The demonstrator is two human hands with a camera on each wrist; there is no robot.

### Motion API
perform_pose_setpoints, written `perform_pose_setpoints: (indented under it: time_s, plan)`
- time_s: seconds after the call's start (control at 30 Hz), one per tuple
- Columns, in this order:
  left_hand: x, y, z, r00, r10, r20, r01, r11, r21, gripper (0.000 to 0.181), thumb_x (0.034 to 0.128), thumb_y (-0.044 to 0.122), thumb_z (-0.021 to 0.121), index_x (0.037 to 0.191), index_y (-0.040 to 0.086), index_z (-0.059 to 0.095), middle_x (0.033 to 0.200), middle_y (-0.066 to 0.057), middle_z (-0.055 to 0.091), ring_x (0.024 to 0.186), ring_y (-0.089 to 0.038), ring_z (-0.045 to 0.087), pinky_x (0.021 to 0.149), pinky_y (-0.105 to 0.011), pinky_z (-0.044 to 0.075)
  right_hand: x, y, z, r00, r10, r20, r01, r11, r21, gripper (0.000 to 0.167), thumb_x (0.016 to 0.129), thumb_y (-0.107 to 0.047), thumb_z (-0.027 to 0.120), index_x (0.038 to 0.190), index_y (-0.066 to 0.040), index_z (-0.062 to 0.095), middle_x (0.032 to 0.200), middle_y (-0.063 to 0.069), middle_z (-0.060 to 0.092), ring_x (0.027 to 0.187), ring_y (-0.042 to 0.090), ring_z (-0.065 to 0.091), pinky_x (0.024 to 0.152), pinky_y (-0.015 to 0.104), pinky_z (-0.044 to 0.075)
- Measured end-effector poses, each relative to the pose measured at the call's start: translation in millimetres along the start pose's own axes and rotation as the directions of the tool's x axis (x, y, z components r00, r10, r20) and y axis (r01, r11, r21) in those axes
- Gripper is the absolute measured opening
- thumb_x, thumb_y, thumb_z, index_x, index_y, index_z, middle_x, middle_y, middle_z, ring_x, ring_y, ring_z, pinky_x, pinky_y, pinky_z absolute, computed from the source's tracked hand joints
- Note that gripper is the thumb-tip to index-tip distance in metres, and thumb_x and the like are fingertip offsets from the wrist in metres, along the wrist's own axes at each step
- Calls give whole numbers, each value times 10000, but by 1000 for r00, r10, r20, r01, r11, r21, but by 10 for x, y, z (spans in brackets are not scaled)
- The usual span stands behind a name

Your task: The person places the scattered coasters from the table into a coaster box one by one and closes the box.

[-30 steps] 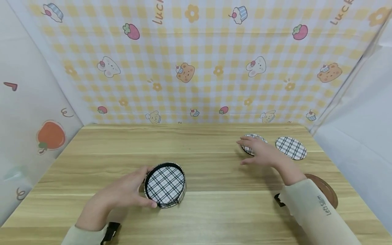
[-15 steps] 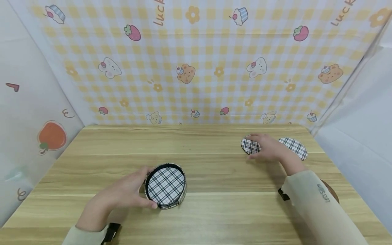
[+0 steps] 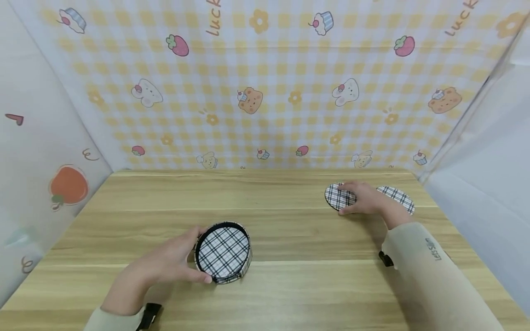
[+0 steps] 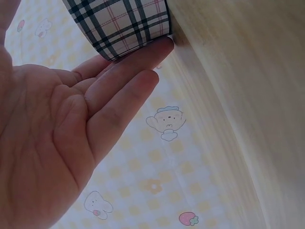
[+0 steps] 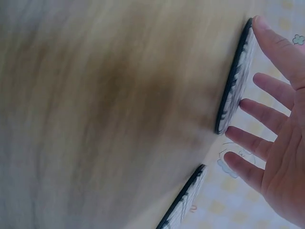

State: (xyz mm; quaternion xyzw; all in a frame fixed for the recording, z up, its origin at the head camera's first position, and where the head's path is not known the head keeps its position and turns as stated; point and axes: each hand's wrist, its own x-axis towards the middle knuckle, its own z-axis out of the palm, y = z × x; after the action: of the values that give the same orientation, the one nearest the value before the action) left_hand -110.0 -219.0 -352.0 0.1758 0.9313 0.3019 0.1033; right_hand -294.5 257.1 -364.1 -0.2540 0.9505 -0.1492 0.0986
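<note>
Left hand (image 3: 175, 262): fingers and thumb set about the left side of a round plaid box (image 3: 246, 265), grasping it; thumb tip at the near rim, the other fingers largely hidden behind the wall in the head view. Right hand (image 3: 362, 197): fingers straight and spread, unclenched, tips touching a plaid disc (image 3: 336, 195), thumb tip at its near edge; whether any pressure was applied could not be told. Round plaid box: left of centre on the table (image 3: 281, 294), black inside the rim, with a round plaid surface (image 3: 223, 253) within, loose piece or floor unclear; top cut off in the left wrist view. Plaid disc: towards the far right of the table, dark-edged, its right part covered by the right hand. Second disc (image 3: 399, 198): just beside it, further right, lower left part hidden by the right hand and wrist, cut off at the bottom in the right wrist view. Pale sleeves, the right one (image 3: 430, 276) lettered, both cut off by the frame. Backdrop (image 3: 273, 69): yellow check cloth with cartoon prints, lettering cut off at the top.
</note>
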Motion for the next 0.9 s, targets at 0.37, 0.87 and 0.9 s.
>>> perform_pose_setpoints:
  time_s: [0.37,0.87,0.9]
  plan:
    - [-6,4,-15,1000,7,8,-7,1000,11,1041,663,551,852,1407,-20,400,1409,-196,536,1298,-388,518,1064,-616,432,49,47,50,999,28,31,-29,999,19,827,812,-396,789,1468,-32,442,1544,356,266,1363,631,271,1067,782,225]
    - [-2,2,-11,1000,12,3,-12,1000,16,1038,667,535,856,1412,-24,396,1402,-197,544,1290,-386,527,1061,-611,438,42,102,74,998,58,11,-58,998,26,830,767,-447,819,1438,-78,498,1512,342,342,1346,620,286,1042,796,258]
    - [-3,-1,-11,1000,13,3,-13,1000,15,1039,667,534,856,1413,-23,395,1405,-199,542,1291,-387,526,1060,-611,438,40,101,77,998,55,11,-55,998,22,830,765,-450,819,1435,-78,500,1512,345,340,1346,620,288,1042,797,256]
